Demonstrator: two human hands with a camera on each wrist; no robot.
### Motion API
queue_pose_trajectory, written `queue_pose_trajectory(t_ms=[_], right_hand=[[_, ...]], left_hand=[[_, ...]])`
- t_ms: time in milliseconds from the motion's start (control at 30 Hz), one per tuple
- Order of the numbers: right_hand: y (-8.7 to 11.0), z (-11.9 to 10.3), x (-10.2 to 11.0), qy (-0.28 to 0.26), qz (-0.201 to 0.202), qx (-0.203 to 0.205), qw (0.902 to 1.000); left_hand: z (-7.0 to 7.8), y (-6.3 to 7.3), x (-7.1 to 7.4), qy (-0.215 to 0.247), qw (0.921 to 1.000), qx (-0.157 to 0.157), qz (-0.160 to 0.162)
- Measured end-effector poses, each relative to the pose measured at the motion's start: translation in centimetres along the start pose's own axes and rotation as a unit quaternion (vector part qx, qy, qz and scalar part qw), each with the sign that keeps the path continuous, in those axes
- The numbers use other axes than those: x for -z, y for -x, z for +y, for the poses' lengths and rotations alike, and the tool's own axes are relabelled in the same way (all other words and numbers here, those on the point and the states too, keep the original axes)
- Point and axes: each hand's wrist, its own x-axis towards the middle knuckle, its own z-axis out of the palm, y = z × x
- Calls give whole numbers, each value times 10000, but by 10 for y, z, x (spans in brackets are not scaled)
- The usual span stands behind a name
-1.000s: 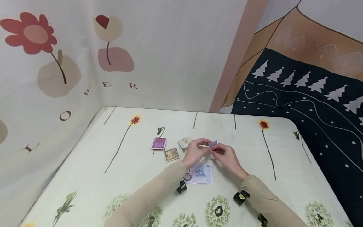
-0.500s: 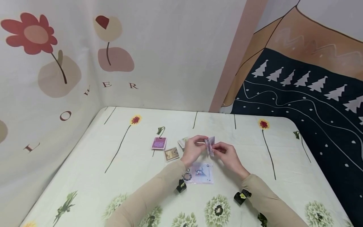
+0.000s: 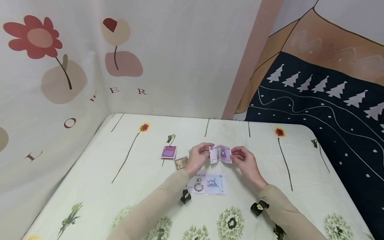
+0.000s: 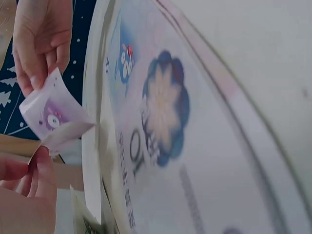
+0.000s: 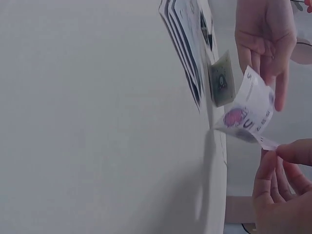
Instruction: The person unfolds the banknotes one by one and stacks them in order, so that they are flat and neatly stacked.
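A small purple play banknote [image 3: 226, 155] marked 5 stands partly unfolded above the table, with a crease down its middle. My left hand [image 3: 196, 158] pinches its left edge. At its right edge, my right hand [image 3: 247, 163] pinches it between thumb and fingertips, as the right wrist view shows at the corner. The left wrist view shows a purple cartoon face on the note [image 4: 54, 112]. Just below the hands lies a flat pile of larger play banknotes [image 3: 211, 185], the top one marked 10, its left end partly behind my left wrist.
Left of the hands lie a folded purple note [image 3: 169, 152] and a folded brown note [image 3: 180, 163]. A folded greenish note [image 5: 222, 80] stands behind the left hand, mostly hidden in the head view. The flowered cloth [image 3: 144, 200] covers the table up to the wall hangings.
The folded note has been opened out from a narrow strip into two visible halves. My hands have moved apart, the left one leftward, uncovering more of the pile of 10s.
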Motion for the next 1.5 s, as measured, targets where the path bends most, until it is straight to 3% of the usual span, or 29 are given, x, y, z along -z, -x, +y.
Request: queue_pose_trajectory(t_ms=[400, 633, 733, 967, 1233, 1500], right_hand=[[0, 7, 10, 328, 53, 275, 9991], [1, 8, 12, 645, 19, -13, 9979], [1, 7, 12, 695, 38, -115, 9975], [2, 6, 13, 634, 57, -85, 9979], [2, 7, 14, 495, -137, -131, 9986], [0, 7, 13, -39, -447, -401, 9982]], left_hand=[[-1, 3, 17, -456, 9987, -4, 207], [-4, 4, 25, -709, 9971, 19, 291], [-5, 6, 29, -744, 9971, 89, 166], [-7, 11, 36, -609, 9968, 149, -487], [-11, 12, 43, -708, 9968, 184, -332], [-14, 12, 51, -786, 9951, 282, -532]])
